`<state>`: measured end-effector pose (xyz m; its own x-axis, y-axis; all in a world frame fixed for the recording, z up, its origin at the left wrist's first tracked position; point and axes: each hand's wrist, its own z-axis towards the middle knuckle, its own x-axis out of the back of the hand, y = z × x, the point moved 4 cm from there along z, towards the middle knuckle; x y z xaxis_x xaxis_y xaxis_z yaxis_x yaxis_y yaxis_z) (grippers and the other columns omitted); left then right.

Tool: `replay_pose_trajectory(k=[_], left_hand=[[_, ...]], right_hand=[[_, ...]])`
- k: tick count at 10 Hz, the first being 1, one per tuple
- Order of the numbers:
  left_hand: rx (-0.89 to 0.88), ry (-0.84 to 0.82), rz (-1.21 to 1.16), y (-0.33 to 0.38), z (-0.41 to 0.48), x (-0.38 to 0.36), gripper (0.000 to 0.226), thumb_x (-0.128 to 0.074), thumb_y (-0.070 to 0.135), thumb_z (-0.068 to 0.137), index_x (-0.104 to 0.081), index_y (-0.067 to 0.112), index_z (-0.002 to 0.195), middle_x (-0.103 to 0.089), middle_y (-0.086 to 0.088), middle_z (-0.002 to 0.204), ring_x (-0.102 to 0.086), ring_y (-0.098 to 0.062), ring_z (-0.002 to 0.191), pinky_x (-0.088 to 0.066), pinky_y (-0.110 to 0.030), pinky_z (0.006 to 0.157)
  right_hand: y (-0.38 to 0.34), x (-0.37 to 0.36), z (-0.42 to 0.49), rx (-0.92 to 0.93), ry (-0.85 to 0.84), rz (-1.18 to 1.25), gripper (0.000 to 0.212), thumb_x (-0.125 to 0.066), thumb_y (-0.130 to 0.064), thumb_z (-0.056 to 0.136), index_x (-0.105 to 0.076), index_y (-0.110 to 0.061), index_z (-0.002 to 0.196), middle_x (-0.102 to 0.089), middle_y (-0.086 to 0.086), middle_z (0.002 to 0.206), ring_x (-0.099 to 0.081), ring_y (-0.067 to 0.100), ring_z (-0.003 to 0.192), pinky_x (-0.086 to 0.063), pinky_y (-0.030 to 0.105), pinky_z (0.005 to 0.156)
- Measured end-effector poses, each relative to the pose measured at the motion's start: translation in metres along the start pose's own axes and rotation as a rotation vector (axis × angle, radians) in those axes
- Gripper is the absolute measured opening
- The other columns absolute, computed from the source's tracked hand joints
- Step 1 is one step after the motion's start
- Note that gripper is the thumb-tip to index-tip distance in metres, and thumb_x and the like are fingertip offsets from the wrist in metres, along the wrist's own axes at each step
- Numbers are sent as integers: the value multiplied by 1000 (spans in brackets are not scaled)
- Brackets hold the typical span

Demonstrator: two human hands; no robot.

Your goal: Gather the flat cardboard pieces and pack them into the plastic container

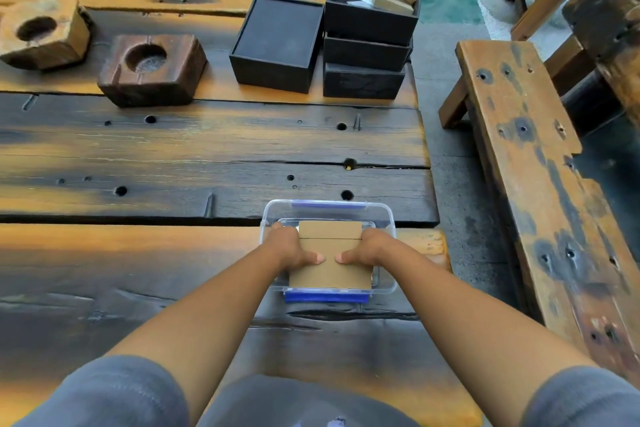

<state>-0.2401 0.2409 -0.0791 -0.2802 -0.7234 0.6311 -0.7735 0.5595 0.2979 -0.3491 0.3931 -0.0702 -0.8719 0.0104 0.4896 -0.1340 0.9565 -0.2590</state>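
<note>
A clear plastic container [388,218] with blue latches sits on the wooden table near its right edge, close in front of me. A stack of flat brown cardboard pieces [330,274] lies inside it, its top about level with the rim. My left hand [294,248] grips the stack's left side and my right hand [363,250] grips its right side, thumbs resting on top and almost touching. The fingers are hidden down along the stack's sides.
Black boxes [277,42] stand at the table's far right, one stack [370,24] topped with a box holding papers and small cardboard boxes. Two wooden blocks with round hollows [152,68] lie far left. A wooden bench [530,163] runs along the right.
</note>
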Motion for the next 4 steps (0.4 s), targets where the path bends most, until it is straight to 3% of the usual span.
replay_pose_trajectory(k=[1, 2, 3, 4], left_hand=[[30, 123, -77, 4, -20, -4, 87, -79, 57, 68, -50, 9, 133, -39, -16, 142, -47, -27, 127, -42, -35, 107], [9, 179, -160, 2, -41, -3, 79, -79, 47, 73, -48, 8, 133, -47, -14, 136, -55, -26, 119, -48, -35, 101], [-94, 217, -164, -1, -66, 5, 62, -71, 39, 83, -50, 10, 134, -54, -12, 135, -58, -26, 116, -49, -36, 99], [-161, 317, -69, 2, -94, 26, 45, -61, 32, 90, -53, 8, 127, -55, -13, 131, -58, -27, 112, -45, -33, 88]], right_hand=[[0, -4, -11, 38, 125, -44, 73, -74, -54, 73, -51, -11, 127, -60, 9, 123, -60, 24, 107, -48, 31, 79], [0, -4, -26, 82, 144, -54, 62, -64, -55, 81, -56, -13, 126, -63, 7, 122, -62, 25, 106, -47, 31, 76], [-3, 8, -49, 92, 233, -174, 78, -59, -51, 85, -35, -6, 144, -65, 9, 121, -63, 27, 99, -46, 32, 74], [-14, 35, -75, 121, 453, -247, 89, -58, -40, 85, -12, -2, 151, -64, 11, 118, -63, 30, 99, -47, 37, 75]])
